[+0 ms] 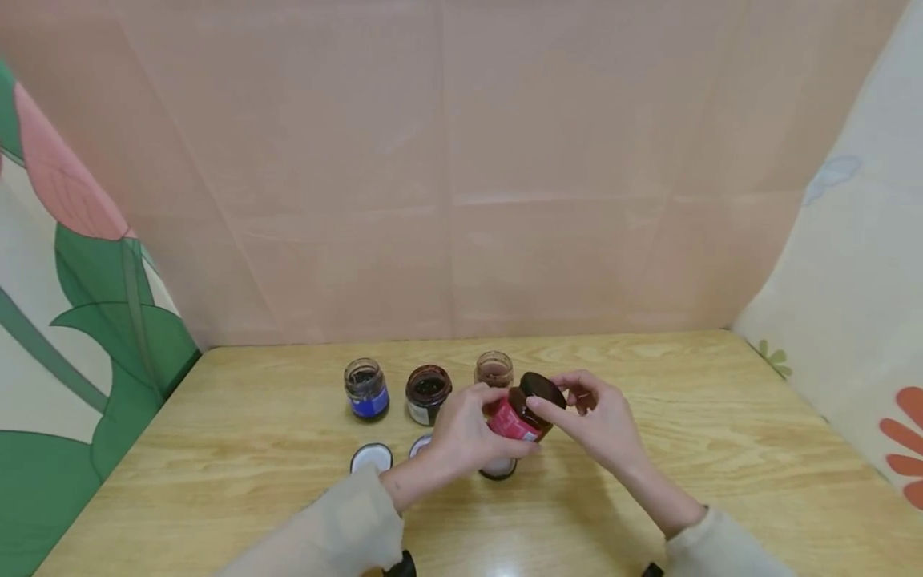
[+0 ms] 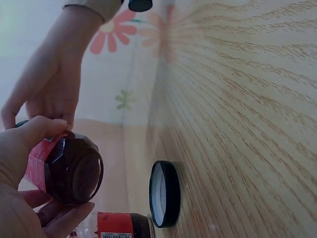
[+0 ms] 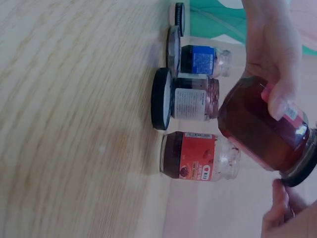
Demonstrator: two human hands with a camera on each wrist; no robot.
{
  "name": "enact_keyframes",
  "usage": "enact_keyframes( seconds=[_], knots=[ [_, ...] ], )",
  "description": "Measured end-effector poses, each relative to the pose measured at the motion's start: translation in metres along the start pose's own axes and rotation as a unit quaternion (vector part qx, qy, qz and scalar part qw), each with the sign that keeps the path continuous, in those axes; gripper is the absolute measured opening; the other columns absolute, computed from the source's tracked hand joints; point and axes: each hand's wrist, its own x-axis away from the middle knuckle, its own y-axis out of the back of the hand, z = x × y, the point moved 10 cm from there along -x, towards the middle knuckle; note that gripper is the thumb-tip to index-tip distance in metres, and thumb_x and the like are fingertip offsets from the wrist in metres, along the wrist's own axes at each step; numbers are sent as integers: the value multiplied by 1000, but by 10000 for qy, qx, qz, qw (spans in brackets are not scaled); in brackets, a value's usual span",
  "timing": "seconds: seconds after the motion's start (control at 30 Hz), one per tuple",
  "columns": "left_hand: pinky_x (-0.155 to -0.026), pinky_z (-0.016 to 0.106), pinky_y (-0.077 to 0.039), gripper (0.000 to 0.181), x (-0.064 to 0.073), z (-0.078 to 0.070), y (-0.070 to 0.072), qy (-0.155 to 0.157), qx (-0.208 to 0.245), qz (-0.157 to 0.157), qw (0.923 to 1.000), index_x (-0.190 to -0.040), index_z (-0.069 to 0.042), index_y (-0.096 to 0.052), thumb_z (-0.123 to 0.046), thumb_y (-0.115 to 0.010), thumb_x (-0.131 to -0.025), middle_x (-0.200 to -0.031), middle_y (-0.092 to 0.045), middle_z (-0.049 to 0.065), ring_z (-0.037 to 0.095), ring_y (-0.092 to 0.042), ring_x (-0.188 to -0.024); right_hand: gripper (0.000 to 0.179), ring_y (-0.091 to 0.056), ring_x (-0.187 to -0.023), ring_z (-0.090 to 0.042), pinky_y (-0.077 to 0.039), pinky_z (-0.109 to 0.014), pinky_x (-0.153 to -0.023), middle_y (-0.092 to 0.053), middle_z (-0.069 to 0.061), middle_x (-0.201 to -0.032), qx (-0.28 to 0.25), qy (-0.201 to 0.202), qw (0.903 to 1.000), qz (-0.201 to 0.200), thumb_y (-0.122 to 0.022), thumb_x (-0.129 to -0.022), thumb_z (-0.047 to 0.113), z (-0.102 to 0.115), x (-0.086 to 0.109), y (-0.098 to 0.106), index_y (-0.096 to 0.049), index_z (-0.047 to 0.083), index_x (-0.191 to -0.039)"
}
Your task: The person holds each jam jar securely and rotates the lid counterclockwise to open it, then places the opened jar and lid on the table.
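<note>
My left hand [image 1: 461, 429] grips a glass jam jar [image 1: 515, 422] with a pinkish-red label, held tilted above the table. Dark red contents show through its glass in the right wrist view. The jar's black lid [image 1: 544, 390] sits at its mouth, and my right hand [image 1: 604, 422] holds this lid by the rim between thumb and fingers. In the left wrist view the jar's base [image 2: 88, 176] faces the camera, while the lid is mostly hidden behind my left hand.
Behind the hands stand three uncapped jars: one blue-labelled [image 1: 368, 390], one dark with a white label [image 1: 429, 394], one red-labelled [image 3: 198, 156]. Three black-rimmed lids lie nearer me, inner side up: left [image 1: 371, 457], middle [image 1: 419, 445] and right [image 1: 498, 470]. A pink cloth [image 1: 447, 176] hangs behind the table.
</note>
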Motion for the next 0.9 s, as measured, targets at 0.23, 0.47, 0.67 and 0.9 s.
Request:
enact_keyframes(
  seconds=[0.23,0.47,0.67,0.9],
  knots=[
    [-69,20,-48,70,-1,1,-1,-4,21,56,10000,-118,-11,-68,-43,-90,-60,-100,-67,-5,9,-61,-87,48,-52,-96,-15,-45,-24,-74,-62,-11,-121,57,272,9986,447,-66,-89,28,7,2,-8,-55,9,-132],
    [-67,20,-49,69,0,-2,0,-104,-191,-42,9998,-116,-12,-68,-44,-90,-59,-98,-67,-4,9,-61,-86,46,-48,-82,-16,-41,-25,-66,-59,-6,-94,647,-366,9972,-7,-73,-81,46,-3,-3,0,-60,9,-104],
    [-67,19,-49,68,0,-3,-1,-166,-396,-92,9990,-115,-12,-69,-46,-89,-59,-100,-68,-3,11,-62,-87,46,-51,-75,-16,-42,-25,-58,-59,-6,-88,431,-548,9974,153,-77,-77,46,-10,-3,1,-63,9,-101],
    [-70,21,-50,69,-1,-1,-3,-104,-378,-131,9991,-116,-12,-69,-45,-90,-59,-102,-68,-3,12,-62,-90,40,-57,-90,-10,-48,-22,-73,-66,-10,-109,-323,297,9968,669,-73,-84,23,3,-5,-2,-63,5,-118]
  ],
)
